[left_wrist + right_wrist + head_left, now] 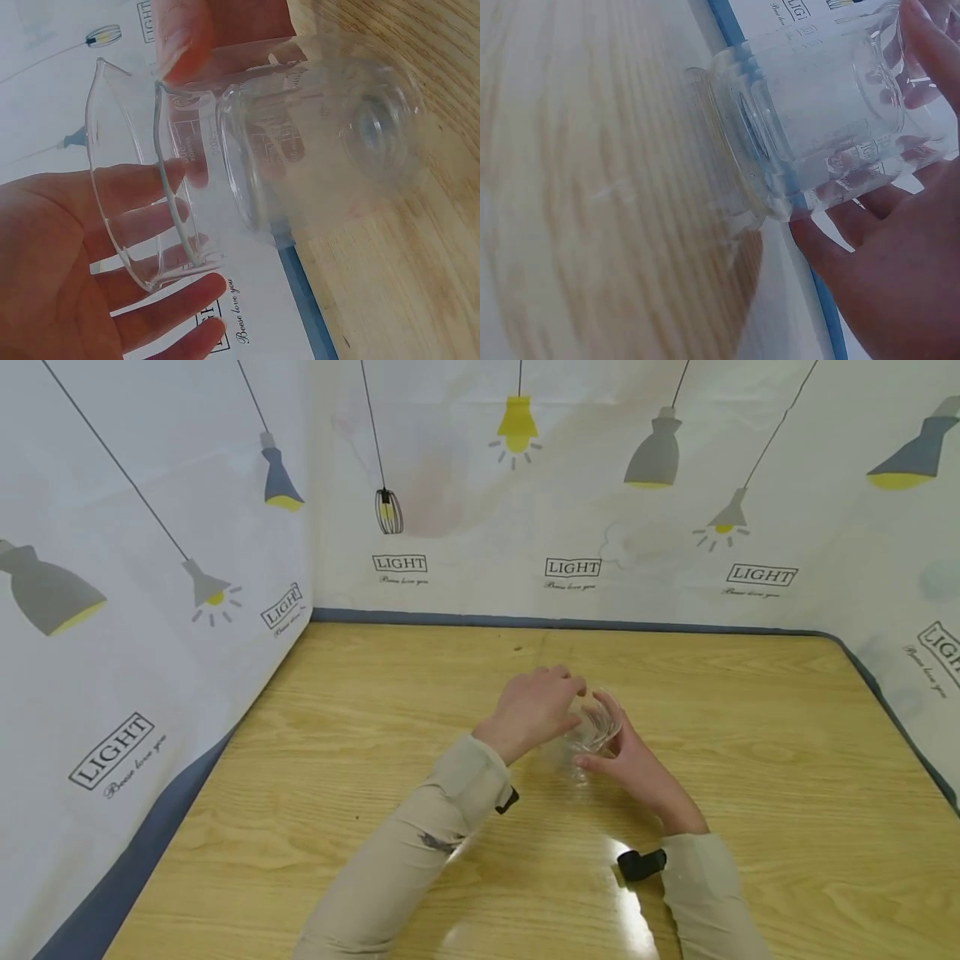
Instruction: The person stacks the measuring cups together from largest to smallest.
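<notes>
Clear glass beakers with printed marks, nested in one another, are held tilted over the table. My right hand [637, 764] grips the outer beaker [817, 112] from the right side, thumb toward the front and fingers round the back. At the mouth end, my left hand [536, 706] reaches in from the left, its fingertips close to the rims. The left wrist view shows the left fingers [172, 311] spread and fairly straight beside and behind the rim of the innermost beaker [97, 165]. Parts of the fingers show through the glass.
Beneath the hands lies a wood-grain table [750, 735]. A white printed sheet [465, 527] with lamp pictures stands round its back and sides, with a blue strip [570, 623] along the back edge. Light reflects off the tabletop near the front.
</notes>
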`<state>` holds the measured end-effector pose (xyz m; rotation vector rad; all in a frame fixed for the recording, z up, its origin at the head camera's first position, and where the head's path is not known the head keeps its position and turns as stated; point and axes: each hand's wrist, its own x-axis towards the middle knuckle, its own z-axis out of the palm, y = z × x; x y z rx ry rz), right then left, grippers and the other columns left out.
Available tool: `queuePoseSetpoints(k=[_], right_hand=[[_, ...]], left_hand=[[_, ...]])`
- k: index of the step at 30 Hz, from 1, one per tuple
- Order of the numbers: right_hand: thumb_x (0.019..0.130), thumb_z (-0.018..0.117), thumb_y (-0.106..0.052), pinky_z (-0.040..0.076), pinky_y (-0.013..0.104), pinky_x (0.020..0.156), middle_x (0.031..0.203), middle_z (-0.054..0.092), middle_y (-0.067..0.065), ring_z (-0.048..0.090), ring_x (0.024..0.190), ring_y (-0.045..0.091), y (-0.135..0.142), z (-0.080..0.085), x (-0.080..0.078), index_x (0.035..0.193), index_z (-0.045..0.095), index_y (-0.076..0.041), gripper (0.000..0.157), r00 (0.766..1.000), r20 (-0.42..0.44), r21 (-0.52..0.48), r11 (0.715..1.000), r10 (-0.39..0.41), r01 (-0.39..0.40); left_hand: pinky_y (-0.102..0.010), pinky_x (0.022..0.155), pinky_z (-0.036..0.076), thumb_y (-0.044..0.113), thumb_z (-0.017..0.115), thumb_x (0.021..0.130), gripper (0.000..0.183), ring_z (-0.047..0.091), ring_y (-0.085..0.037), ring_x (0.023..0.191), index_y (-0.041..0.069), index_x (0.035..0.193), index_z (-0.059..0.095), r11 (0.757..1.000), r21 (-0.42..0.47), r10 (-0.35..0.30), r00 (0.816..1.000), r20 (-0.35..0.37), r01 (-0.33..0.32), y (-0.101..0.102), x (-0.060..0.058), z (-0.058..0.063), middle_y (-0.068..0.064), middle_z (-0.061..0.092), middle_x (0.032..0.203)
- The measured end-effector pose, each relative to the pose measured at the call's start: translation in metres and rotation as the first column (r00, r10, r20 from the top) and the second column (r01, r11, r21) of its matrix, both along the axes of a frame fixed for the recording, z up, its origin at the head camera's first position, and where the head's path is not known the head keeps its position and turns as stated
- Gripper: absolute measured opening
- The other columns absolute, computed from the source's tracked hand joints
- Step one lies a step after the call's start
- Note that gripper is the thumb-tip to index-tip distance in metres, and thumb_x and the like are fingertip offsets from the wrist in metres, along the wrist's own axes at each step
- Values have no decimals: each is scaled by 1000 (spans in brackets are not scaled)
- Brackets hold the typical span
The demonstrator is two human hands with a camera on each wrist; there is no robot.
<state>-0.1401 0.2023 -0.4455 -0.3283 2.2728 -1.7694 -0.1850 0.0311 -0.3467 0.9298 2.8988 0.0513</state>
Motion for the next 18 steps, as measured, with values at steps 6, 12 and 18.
queuePoseSetpoints(k=[6,12,18], right_hand=[[83,64,-26,24,56,96,147,13,2,18,131,34,5,2,1,139,2,-44,85,1000,7,22,1000,20,-20],[88,58,-18,29,57,93,148,7,5,15,130,39,20,13,5,142,6,-34,77,999,-4,-14,999,52,-52],[92,49,-16,28,51,96,146,19,6,20,131,30,36,30,10,142,16,-31,61,994,-108,26,1000,12,-10]], left_hand=[[-28,65,47,46,52,86,36,53,-11,90,25,116,55,999,37,8,999,-36,-6,-2,-4,-4,6,54,112],[-29,74,47,44,45,90,35,52,-12,100,23,117,54,989,142,51,998,-39,-45,-7,-7,-5,5,53,117],[-36,84,41,45,36,93,38,47,-15,109,24,121,51,969,213,157,980,-122,-129,-17,-10,-8,6,53,120]])
